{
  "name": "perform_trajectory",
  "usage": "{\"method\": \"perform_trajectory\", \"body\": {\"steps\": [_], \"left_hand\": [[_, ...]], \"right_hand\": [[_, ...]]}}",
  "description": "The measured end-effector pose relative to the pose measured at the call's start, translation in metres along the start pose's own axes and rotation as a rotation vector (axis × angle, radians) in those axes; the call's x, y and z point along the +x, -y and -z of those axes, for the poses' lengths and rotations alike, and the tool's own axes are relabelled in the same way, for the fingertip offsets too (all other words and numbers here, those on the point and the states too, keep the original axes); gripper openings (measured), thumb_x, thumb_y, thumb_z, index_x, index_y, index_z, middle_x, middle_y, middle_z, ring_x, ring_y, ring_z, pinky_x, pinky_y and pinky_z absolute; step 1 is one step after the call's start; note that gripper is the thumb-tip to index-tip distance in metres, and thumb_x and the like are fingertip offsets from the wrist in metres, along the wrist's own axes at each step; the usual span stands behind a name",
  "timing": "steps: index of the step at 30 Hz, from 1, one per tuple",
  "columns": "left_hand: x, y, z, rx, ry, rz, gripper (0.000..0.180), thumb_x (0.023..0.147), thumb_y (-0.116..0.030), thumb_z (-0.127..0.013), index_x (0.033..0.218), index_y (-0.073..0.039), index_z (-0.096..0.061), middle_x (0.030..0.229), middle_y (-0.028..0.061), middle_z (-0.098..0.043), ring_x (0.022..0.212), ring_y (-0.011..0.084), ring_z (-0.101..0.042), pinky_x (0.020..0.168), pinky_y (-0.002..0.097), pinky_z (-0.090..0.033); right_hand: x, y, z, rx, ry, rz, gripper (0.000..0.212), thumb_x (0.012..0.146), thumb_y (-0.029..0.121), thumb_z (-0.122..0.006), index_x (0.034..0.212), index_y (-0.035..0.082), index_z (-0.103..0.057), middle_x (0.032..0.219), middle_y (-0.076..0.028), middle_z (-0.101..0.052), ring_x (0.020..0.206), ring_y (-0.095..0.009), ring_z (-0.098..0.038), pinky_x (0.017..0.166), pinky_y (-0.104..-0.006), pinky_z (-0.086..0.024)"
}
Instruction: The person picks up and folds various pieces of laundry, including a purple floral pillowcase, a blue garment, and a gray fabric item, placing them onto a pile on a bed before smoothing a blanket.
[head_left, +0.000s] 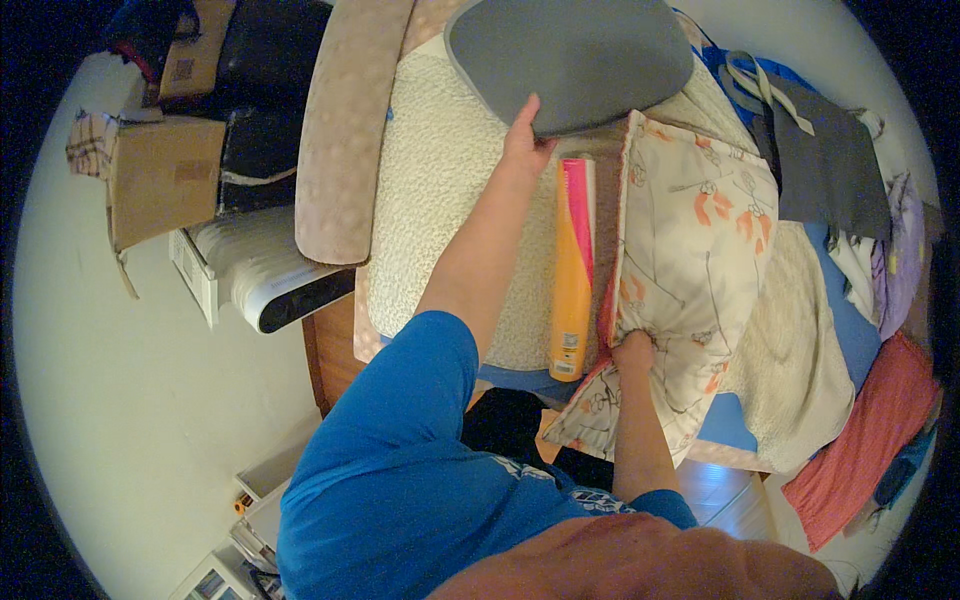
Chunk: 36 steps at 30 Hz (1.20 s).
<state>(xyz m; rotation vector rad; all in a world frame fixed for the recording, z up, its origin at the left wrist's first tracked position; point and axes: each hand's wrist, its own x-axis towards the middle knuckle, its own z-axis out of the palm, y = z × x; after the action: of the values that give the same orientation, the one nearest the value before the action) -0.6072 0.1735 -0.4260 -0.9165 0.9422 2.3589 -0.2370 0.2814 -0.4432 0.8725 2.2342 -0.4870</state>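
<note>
A cluttered bed (440, 180) beside a pale wall bears everything. The left hand (525, 140) has its fingers clamped on a grey cushion (570, 60) at the bed's far end; the right hand (633, 352) grips a floral pillow (690, 250), its fingertips hidden in the fabric.

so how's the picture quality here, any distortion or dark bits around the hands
Head view: strong fisheye bending, black vignette at the rim, bluish-white cast. The left hand on the grey cushion and the right hand gripping the floral pillow are evenly lit and fairly sharp.
</note>
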Motion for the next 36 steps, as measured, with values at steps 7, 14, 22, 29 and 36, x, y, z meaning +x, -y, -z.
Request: {"method": "perform_trajectory", "body": {"steps": [7, 14, 22, 29, 36], "left_hand": [[-0.112, -0.079, -0.016, 0.063, 0.115, -0.259, 0.042, 0.065, -0.014, -0.063, 0.103, -0.012, -0.047, 0.098, 0.0048, -0.053, 0.085, 0.0221, -0.051, 0.068, 0.0342, -0.045], [-0.279, -0.187, 0.157, 0.336, -0.015, -0.422, 0.047, 0.069, -0.023, -0.059, 0.107, -0.001, -0.045, 0.109, 0.0108, -0.047, 0.098, 0.0247, -0.047, 0.083, 0.0387, -0.039], [-0.362, -0.143, 0.38, 1.563, -0.865, -0.077, 0.043, 0.068, -0.019, -0.063, 0.103, 0.0, -0.046, 0.1, 0.0116, -0.05, 0.092, 0.0236, -0.049, 0.076, 0.0358, -0.04], [-0.2, -0.133, 0.214, 1.231, -0.301, -0.816, 0.019, 0.074, -0.011, -0.057, 0.091, -0.003, -0.052, 0.084, 0.0047, -0.055, 0.078, 0.0117, -0.051, 0.071, 0.0236, -0.041], [0.014, -0.129, 0.107, 0.755, -0.006, -0.245, 0.025, 0.078, -0.022, -0.054, 0.088, 0.001, -0.052, 0.082, 0.0077, -0.055, 0.07, 0.0136, -0.054, 0.059, 0.0254, -0.045]], "right_hand": [[0.008, -0.004, -0.007, 0.048, 0.094, -0.094, 0.033, 0.054, 0.02, -0.069, 0.077, -0.001, -0.058, 0.083, -0.019, -0.058, 0.078, -0.031, -0.056, 0.067, -0.0367, -0.046], [0.006, -0.005, -0.004, -0.044, 0.001, -0.055, 0.04, 0.052, 0.029, -0.071, 0.074, -0.001, -0.058, 0.081, -0.018, -0.058, 0.077, -0.031, -0.057, 0.068, -0.0376, -0.046], [0.025, 0.041, 0.137, 0.263, 0.123, 0.193, 0.036, 0.059, 0.033, -0.066, 0.06, 0.0, -0.049, 0.06, -0.011, -0.051, 0.055, -0.015, -0.05, 0.048, -0.0299, -0.039], [0.181, 0.089, 0.159, -0.052, -0.332, 0.281, 0.027, 0.061, 0.015, -0.058, 0.081, -0.002, -0.054, 0.078, -0.019, -0.057, 0.08, -0.032, -0.055, 0.069, -0.0367, -0.044], [0.18, 0.131, 0.166, -0.076, -0.214, 0.24, 0.02, 0.06, 0.009, -0.054, 0.072, -0.007, -0.055, 0.078, -0.028, -0.054, 0.076, -0.038, -0.054, 0.067, -0.0404, -0.044]]}}
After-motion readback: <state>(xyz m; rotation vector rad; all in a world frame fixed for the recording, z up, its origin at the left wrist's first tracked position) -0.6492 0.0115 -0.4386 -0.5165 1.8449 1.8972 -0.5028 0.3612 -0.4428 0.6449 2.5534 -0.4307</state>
